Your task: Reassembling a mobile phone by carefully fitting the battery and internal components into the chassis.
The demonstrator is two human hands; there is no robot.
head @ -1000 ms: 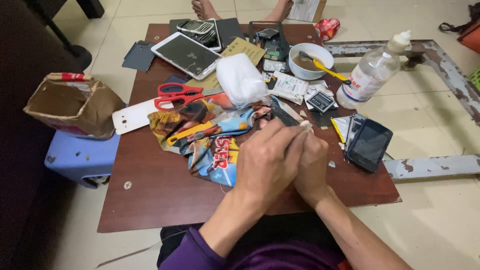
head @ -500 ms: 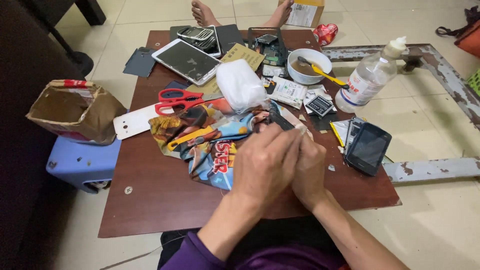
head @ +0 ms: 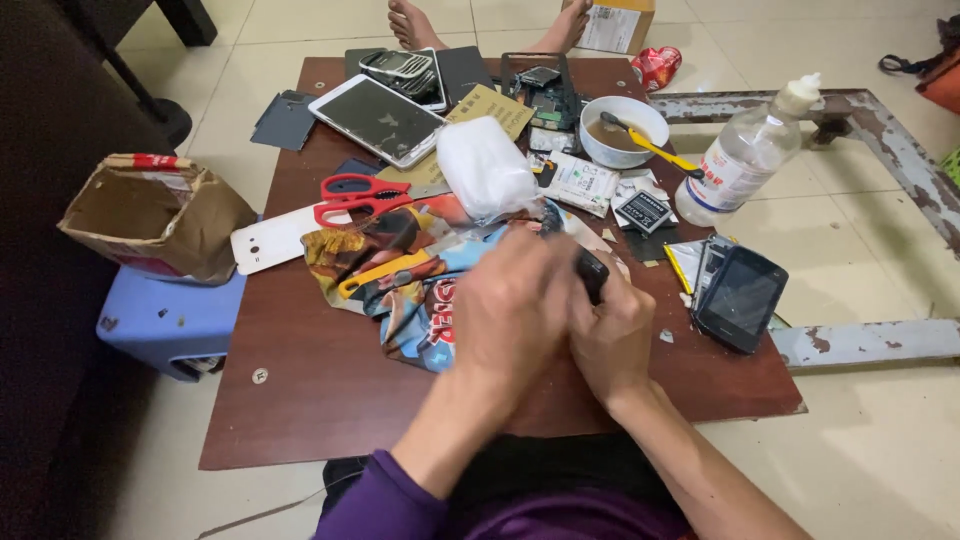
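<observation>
Both my hands meet over the near middle of a low brown table [head: 300, 400]. My left hand [head: 515, 310] and my right hand [head: 612, 335] are closed together around a small black object [head: 592, 272], of which only the top end shows between the fingers. Under the hands lies a colourful printed cloth [head: 410, 300] with a yellow-handled tool [head: 385, 272] on it. A black phone [head: 740, 297] lies just right of my right hand.
Red scissors [head: 350, 195], a white tablet [head: 378, 120], a white wad [head: 483, 170], a bowl with a yellow spoon [head: 625, 130], a clear bottle [head: 745, 155] and several phone parts cover the table. A torn cardboard box [head: 155, 215] sits on a blue stool [head: 170, 325] at left. Another person's bare feet [head: 410, 20] are beyond the table.
My hands stay clasped on the black object and have shifted slightly; my left hand is blurred with motion. The view has tilted a little.
</observation>
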